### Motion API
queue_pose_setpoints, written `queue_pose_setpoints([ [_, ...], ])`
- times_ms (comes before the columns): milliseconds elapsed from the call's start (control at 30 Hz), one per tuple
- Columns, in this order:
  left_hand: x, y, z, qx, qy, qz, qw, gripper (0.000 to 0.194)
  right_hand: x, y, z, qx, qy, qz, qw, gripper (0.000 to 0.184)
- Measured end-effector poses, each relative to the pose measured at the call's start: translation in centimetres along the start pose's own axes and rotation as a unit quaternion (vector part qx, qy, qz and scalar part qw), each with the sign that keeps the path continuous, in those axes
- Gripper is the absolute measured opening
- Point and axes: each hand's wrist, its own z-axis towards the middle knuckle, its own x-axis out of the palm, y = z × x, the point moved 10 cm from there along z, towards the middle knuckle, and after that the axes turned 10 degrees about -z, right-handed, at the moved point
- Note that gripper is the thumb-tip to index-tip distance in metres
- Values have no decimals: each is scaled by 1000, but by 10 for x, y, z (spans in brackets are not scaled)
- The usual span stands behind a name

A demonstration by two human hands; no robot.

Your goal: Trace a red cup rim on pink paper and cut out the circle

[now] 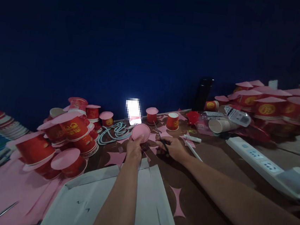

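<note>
My left hand [135, 149] is closed on a round pink paper disc [140, 131], thumb on its top face; something dark red, perhaps a paper cup, shows dimly beneath. Just to the right, my right hand [174, 148] grips scissors [161, 134] by their dark handles, a blade pointing up and left beside the disc. Beyond the hands stand a red paper cup [172, 121], upside down with a bare white base, and another red cup [151, 116] topped by a pink disc. Pink paper offcuts [116, 158] lie around.
Disc-topped red cups pile up at left [71, 126] and right [268, 106]. A lit phone [133, 109] leans at the wall near a coiled cable [114, 133]. Also present are a power strip [257, 160], a black bottle [203, 94], a white tray-like box [155, 198] and pink sheets [20, 192].
</note>
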Motion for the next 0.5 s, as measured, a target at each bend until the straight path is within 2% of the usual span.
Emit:
queue_pose_setpoints([
  [200,6,1,-3,-4,27,8,1000,54,2,-7,1,6,-1,12,1000,48],
  [400,9,-4,-8,4,50,33,998,50,4,-6,2,-39,4,42,998,45],
  [500,14,0,-13,-15,54,35,998,52,4,-6,1,-37,18,50,998,44],
])
